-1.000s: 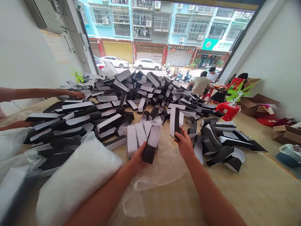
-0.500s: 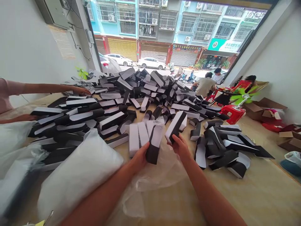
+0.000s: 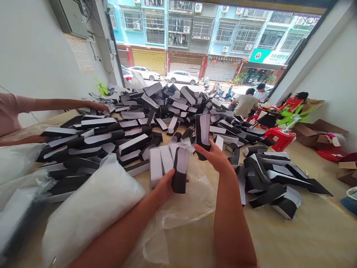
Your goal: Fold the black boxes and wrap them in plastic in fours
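Boxes (image 3: 180, 97) in black and white, seen from the head camera, lie heaped on the surface (image 3: 312, 234) from nine round to two o'clock, tumbled at all angles, probably because they are light enough to pile loosely. Just below the middle, toward six o'clock, the left hand (image 3: 166, 186) is clamped on one box (image 3: 179, 182), thumb at its edge and fingertips showing on the far side, a wrap that seems meant to steady it just beside the white row (image 3: 156, 167) at seven o'clock. That row sits side by side, seemingly for neatness; a clear bag (image 3: 195, 203) spreads around it toward six o'clock, though how much it encloses is hard to tell. Off the middle toward three o'clock, the right hand (image 3: 214, 155) is clamped on another box (image 3: 202, 130) near its lower end, thumb across the front, so most of its upright length stays uncovered. At four o'clock a smaller heap (image 3: 258, 175) lies within what looks like easy reach. A stuffed bag (image 3: 92, 212) slumps at eight o'clock, its rounded shape likely owed to its filling. Between nine and ten o'clock, a co-worker's hand (image 3: 99, 107) reaches over the boxes; its grip is unclear.
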The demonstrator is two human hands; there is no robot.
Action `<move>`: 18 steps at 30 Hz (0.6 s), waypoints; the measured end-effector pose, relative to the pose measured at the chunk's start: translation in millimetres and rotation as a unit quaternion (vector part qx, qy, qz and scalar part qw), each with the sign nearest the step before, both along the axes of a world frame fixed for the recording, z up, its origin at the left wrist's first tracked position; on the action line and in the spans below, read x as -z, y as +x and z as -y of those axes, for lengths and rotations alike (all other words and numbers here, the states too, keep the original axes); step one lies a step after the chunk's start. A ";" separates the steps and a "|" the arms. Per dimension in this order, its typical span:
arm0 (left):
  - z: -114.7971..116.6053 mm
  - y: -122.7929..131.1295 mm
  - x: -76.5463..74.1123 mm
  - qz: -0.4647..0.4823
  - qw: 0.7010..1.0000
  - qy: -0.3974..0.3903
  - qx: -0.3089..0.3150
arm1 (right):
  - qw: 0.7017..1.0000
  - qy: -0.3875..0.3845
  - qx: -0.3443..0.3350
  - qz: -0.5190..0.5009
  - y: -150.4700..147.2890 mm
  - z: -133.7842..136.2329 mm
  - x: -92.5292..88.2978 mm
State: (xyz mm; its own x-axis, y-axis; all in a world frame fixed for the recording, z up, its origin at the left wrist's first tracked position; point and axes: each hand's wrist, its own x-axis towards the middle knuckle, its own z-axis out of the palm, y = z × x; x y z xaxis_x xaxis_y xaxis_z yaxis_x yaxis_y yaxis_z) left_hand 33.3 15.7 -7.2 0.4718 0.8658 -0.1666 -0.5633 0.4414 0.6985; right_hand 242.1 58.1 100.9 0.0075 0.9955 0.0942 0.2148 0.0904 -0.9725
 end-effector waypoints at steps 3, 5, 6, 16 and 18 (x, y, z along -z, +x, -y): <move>2.1 -0.7 -2.7 -0.002 1.000 0.005 0.012 | 0.998 -0.023 0.008 0.054 -3.3 2.1 3.5; 3.3 -1.2 -4.4 -0.002 1.000 0.007 0.017 | 0.998 -0.022 -0.004 0.062 -7.0 3.6 4.0; 3.8 -1.3 -5.1 0.000 1.000 0.010 0.017 | 0.997 -0.017 -0.013 0.070 -9.2 4.5 3.6; 5.4 1.1 -4.9 0.011 0.998 0.054 -0.008 | 0.986 -0.014 0.014 0.166 -24.4 4.7 1.4; 5.2 1.3 -3.9 0.024 0.998 0.064 -0.006 | 0.988 -0.006 0.008 0.153 -24.2 4.4 2.6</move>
State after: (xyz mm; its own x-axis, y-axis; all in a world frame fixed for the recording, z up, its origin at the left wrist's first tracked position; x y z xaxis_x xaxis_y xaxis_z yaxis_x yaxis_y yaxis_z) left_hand 34.7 10.5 -3.3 0.4670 0.8837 -0.0314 -0.6022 0.3438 0.7205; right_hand 217.9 53.7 98.3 -0.0040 0.9965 0.0829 0.5008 0.0738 -0.8624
